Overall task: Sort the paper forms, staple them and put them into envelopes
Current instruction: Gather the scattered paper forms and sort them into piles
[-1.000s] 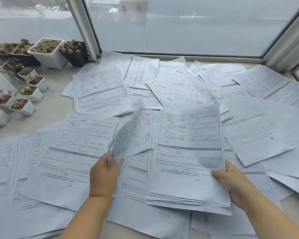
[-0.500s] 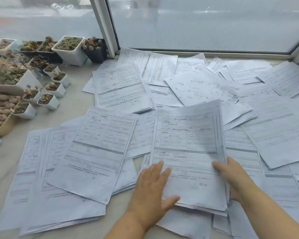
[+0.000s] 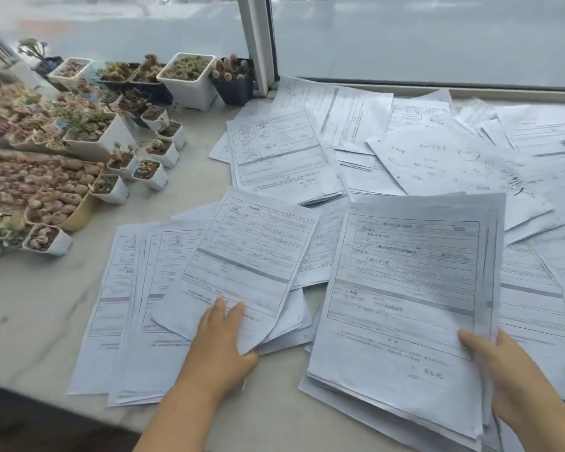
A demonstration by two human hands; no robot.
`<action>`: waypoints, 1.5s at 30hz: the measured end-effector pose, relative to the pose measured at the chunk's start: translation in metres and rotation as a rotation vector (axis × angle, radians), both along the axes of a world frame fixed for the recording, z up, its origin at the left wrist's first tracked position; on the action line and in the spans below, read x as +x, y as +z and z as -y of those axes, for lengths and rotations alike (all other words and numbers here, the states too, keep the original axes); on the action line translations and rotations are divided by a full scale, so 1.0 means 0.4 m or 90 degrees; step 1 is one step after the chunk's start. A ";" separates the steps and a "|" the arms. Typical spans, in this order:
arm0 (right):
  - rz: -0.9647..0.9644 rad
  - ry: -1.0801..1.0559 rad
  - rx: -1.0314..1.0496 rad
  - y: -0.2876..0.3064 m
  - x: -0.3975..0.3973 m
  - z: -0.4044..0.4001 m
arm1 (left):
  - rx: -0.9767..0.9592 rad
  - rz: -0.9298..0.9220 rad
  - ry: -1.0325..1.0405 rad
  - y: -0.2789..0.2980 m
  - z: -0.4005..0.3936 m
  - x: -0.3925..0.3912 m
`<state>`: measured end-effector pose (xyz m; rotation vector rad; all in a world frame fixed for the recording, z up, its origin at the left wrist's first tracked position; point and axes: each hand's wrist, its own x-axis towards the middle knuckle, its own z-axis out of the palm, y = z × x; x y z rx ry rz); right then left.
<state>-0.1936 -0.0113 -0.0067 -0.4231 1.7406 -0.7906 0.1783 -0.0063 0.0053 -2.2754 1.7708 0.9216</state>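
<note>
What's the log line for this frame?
step: sorting forms | left hand: flat on left pile | right hand: grips right stack | stapling: not yet

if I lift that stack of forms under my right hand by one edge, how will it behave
The stack of forms is loose, unstapled sheets with edges already fanned, so it would probably droop and splay. The right hand grips just one corner; lower sheets may slide out.

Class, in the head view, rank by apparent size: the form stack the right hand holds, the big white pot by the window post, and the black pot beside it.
1. Form stack, though nearness inflates it
2. White pot
3. Black pot
</note>
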 end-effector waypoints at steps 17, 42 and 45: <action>0.038 -0.039 -0.067 0.057 0.055 0.040 | -0.426 -0.250 0.047 0.022 -0.013 -0.082; -0.076 0.029 0.086 0.046 -0.218 -0.051 | -0.022 -0.334 -0.479 0.025 -0.065 -0.672; -0.153 0.015 0.098 0.059 -0.244 -0.047 | -0.320 -0.245 -0.246 0.001 0.035 -0.513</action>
